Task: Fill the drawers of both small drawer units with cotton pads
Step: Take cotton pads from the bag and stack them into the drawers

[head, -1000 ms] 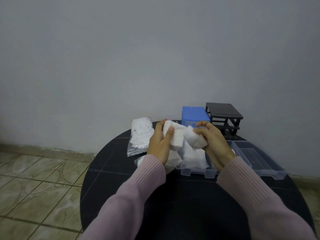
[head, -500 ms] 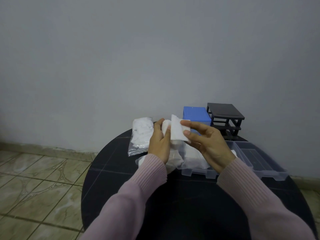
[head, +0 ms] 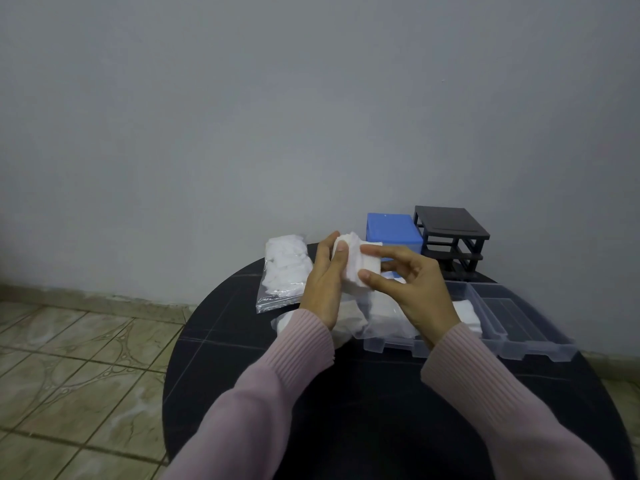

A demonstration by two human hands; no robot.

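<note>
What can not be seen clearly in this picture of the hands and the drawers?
- Head view: near drawer; how full it is, hidden by the right hand.
- Blue unit; its front, hidden behind the pad stack in the left hand.
- Zip bag; pad count, too blurred.

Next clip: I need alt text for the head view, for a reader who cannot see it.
Both hands, left hand and right hand, hold a stack of white cotton pads above a round black table. Behind them stand a blue drawer unit and an empty black drawer frame, with clear drawers to the right and a bag of pads to the left.
</note>
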